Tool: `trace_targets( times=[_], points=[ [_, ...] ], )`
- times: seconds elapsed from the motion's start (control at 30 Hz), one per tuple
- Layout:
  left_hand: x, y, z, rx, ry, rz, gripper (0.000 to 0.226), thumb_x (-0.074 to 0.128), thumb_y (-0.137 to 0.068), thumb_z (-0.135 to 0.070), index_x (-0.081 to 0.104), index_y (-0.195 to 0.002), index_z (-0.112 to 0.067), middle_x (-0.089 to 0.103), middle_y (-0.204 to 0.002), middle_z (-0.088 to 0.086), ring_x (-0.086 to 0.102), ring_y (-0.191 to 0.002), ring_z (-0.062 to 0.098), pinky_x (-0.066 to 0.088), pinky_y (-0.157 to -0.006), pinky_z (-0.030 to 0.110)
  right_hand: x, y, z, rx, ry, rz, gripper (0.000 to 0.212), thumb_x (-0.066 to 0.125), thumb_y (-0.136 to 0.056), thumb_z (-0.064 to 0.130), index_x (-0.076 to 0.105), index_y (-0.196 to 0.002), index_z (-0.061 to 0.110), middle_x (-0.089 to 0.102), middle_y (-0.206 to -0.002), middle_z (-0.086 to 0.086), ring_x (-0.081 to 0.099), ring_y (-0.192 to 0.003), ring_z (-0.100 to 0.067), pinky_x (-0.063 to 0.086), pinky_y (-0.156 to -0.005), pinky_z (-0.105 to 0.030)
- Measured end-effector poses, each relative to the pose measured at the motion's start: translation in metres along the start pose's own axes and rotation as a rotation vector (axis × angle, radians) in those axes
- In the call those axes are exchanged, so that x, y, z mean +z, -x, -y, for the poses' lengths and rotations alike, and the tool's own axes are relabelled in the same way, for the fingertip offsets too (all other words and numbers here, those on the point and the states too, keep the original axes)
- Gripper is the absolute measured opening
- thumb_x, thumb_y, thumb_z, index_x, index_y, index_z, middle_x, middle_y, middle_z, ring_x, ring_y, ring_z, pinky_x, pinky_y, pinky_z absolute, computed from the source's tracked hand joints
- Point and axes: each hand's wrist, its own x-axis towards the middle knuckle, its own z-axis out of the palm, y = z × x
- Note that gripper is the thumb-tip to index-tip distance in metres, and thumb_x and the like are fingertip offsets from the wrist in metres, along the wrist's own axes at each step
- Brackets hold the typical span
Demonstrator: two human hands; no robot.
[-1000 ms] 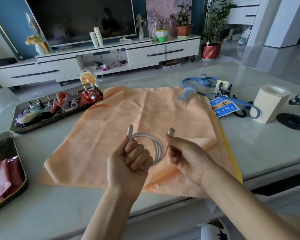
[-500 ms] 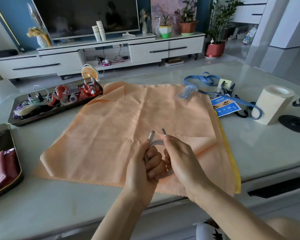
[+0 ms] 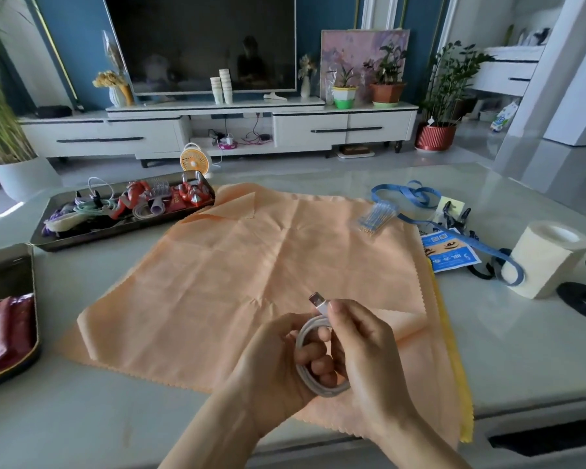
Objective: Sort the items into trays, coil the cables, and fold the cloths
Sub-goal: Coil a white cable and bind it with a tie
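A: Status, left to right?
B: Near tray (image 3: 34,299), far left on the desk (image 3: 82,418), held red packets (image 3: 4,330). Long tray (image 3: 115,236) behind it was loaded with cables and clips. Orange cloth (image 3: 251,265) lay flat mid-desk, unfolded, with a yellow cloth (image 3: 450,350) showing under its right edge.
A: Hands?
B: Left hand (image 3: 274,360) gripped the white cable (image 3: 307,336), fingers curled through the coil. Right hand (image 3: 366,346) pinched the plug end (image 3: 317,301), touching the left. The cable was above the cloth's near edge, not in any tray.
A: What changed?
B: A second ago the hands were apart, the loop wide, both plugs sticking up. By this frame the hands had closed together and the coil was tight. Only one plug showed.
A: Meaning?
B: My read: coiling was nearly done. Tuck the tail, then the long tray.
A: Rest?
B: Right side was unsorted: a pack of blue sticks (image 3: 378,218) on the orange cloth, and a blue strap (image 3: 403,194), blue card (image 3: 449,253) and paper roll (image 3: 545,258) on the desk. Folding probably had to wait until the sticks came off.
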Motion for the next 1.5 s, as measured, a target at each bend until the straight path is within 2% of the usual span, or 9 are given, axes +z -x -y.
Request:
trace_targets(
  times=[0.17,0.27,0.5,0.73,0.9,1.03,1.17,1.33,1.5],
  points=[
    [0.001,-0.004,0.003,0.018,-0.168,-0.101,0.048,0.031,-0.089,-0.027,0.046,-0.046,-0.011,0.024,-0.035,-0.003,0.024,-0.031,0.011,0.026,-0.036,0.016,-0.002,0.000,-0.003,0.022,0.060,0.025,0.028,0.052,-0.093,0.019,0.073,-0.076,0.025,0.047,-0.051,0.006,0.046,-0.047,-0.010,0.037,-0.041,-0.018],
    [0.005,-0.001,0.006,0.087,-0.204,-0.101,0.063,0.021,-0.093,-0.051,0.040,-0.046,-0.013,0.022,-0.036,-0.003,0.021,-0.033,0.012,0.024,-0.038,0.018,-0.002,0.002,-0.003,0.018,0.066,0.049,0.010,0.058,-0.088,0.028,0.067,-0.083,0.030,0.051,-0.052,0.002,0.052,-0.050,-0.017,0.040,-0.043,-0.023],
    [0.009,0.006,0.009,0.159,-0.351,-0.158,0.071,0.037,-0.086,-0.067,0.035,-0.039,-0.014,0.022,-0.040,0.001,0.022,-0.037,0.015,0.024,-0.040,0.022,-0.003,0.001,0.002,0.007,0.110,0.135,0.026,0.055,-0.092,0.011,0.061,-0.066,0.014,0.051,-0.047,0.000,0.046,-0.036,-0.007,0.035,-0.038,-0.014],
    [0.015,0.003,0.010,0.225,-0.447,-0.221,0.053,0.036,-0.096,-0.032,0.040,-0.048,-0.011,0.030,-0.038,0.000,0.024,-0.035,0.014,0.023,-0.039,0.021,-0.005,-0.001,-0.008,-0.003,0.215,-0.040,0.014,0.052,-0.094,0.029,0.059,-0.088,0.018,0.054,-0.055,0.009,0.048,-0.047,0.001,0.037,-0.048,-0.013],
    [0.019,-0.002,0.011,0.164,-0.461,-0.202,0.056,0.031,-0.096,-0.030,0.047,-0.045,-0.013,0.028,-0.042,0.001,0.025,-0.037,0.013,0.026,-0.038,0.021,-0.011,-0.004,-0.006,0.146,0.060,-0.079,0.023,0.058,-0.089,0.029,0.055,-0.069,0.017,0.044,-0.047,0.004,0.041,-0.045,-0.012,0.036,-0.044,-0.022],
    [0.027,-0.006,0.018,0.234,-0.430,-0.322,0.052,0.034,-0.095,-0.026,0.047,-0.046,-0.013,0.037,-0.041,0.001,0.034,-0.036,0.014,0.031,-0.044,0.024,-0.012,-0.006,-0.015,0.001,0.120,-0.263,0.027,0.054,-0.092,0.025,0.050,-0.069,0.012,0.050,-0.053,0.000,0.049,-0.056,-0.019,0.044,-0.058,-0.036],
    [0.032,-0.006,0.023,0.338,-0.373,-0.366,0.038,0.038,-0.095,-0.018,0.050,-0.059,-0.010,0.044,-0.047,0.002,0.041,-0.041,0.012,0.034,-0.050,0.027,-0.011,-0.009,-0.015,-0.162,0.260,-0.379,0.030,0.054,-0.092,0.022,0.048,-0.065,0.009,0.051,-0.051,0.004,0.050,-0.050,-0.010,0.041,-0.050,-0.021],
    [0.033,-0.004,0.028,0.398,-0.368,-0.369,0.040,0.038,-0.100,-0.025,0.059,-0.077,0.000,0.056,-0.055,0.007,0.051,-0.051,0.015,0.041,-0.048,0.024,-0.013,-0.013,-0.017,-0.108,0.238,-0.443,0.028,0.057,-0.089,0.021,0.050,-0.065,0.010,0.060,-0.061,-0.007,0.059,-0.061,-0.021,0.048,-0.059,-0.032],
    [0.028,-0.005,0.029,0.542,-0.729,-0.453,0.034,0.045,-0.093,-0.013,0.061,-0.064,-0.008,0.063,-0.052,-0.001,0.056,-0.047,0.007,0.043,-0.047,0.018,-0.025,-0.016,-0.016,-0.117,0.349,-0.316,0.035,0.058,-0.089,0.019,0.045,-0.057,0.012,0.050,-0.044,0.007,0.047,-0.045,-0.006,0.037,-0.046,-0.015]
  ],
)
